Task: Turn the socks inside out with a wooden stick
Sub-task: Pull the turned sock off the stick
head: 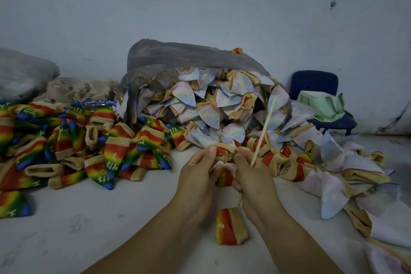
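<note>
Both my hands are closed round one sock point(224, 154), held up in front of me just under the middle of the view. My left hand point(196, 176) pinches its tan cuff between thumb and fingers. My right hand point(253, 178) pinches the other side of the cuff with the thumb, and its curled fingers also grip the wooden stick point(264, 131). The stick slants up toward 1 o'clock across the heap behind it. Its lower end shows beneath my right palm, just beside the cuff of a rainbow sock point(230, 227) lying on the pale floor point(111, 218) at 6 o'clock from my hands.

At 12 o'clock a grey plastic bag point(189, 55) lies on its side, and pale socks point(211, 107) with tan cuffs tumble out of its mouth. More of them trail along the floor to 4 o'clock. At 9 to 10 o'clock lies a spread pile of rainbow socks point(89, 144), bright side out, with white lettering. Against the wall at 2 o'clock stands a blue chair point(315, 82) with a pale green bag point(322, 104) on its seat.
</note>
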A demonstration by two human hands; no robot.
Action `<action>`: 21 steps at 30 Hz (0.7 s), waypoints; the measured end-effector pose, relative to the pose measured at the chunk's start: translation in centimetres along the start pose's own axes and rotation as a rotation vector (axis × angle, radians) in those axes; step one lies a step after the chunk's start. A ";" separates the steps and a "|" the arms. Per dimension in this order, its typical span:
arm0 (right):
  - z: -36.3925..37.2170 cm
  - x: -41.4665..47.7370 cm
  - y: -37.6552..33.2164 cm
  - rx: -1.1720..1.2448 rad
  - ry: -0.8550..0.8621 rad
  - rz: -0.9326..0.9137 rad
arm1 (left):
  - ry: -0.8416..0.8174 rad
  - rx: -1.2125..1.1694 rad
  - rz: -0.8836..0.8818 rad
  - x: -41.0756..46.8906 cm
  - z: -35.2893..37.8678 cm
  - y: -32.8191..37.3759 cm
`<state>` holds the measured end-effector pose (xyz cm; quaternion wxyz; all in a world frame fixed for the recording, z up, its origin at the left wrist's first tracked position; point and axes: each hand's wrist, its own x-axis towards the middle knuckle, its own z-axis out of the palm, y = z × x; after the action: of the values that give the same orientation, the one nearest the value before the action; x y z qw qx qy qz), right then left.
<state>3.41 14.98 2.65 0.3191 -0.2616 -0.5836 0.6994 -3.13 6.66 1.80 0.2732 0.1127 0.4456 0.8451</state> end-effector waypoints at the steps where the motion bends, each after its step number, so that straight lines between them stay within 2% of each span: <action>1: 0.1 0.0 0.0 0.024 -0.010 0.017 | 0.005 -0.030 -0.027 0.1 0.1 0.1; 7: 0.3 -0.3 -0.5 0.301 -0.149 0.193 | -0.044 -0.292 -0.199 0.2 0.8 1.5; 9: 0.2 -0.3 -0.6 0.345 -0.226 0.227 | -0.076 -0.323 -0.205 0.4 0.6 1.7; 11: -0.1 -0.4 -0.6 0.270 -0.285 0.174 | -0.111 -0.214 -0.158 0.7 0.1 1.3; 15: -0.4 -0.2 -0.2 -0.201 -0.207 -0.023 | -0.071 0.101 0.012 0.8 -0.4 0.6; 21: -0.8 0.0 0.1 -0.312 -0.105 -0.144 | -0.180 0.581 0.167 0.2 -0.7 0.4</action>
<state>4.01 15.47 2.43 0.2932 -0.2286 -0.7183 0.5881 -3.73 6.09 1.67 0.1974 0.2969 0.6314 0.6886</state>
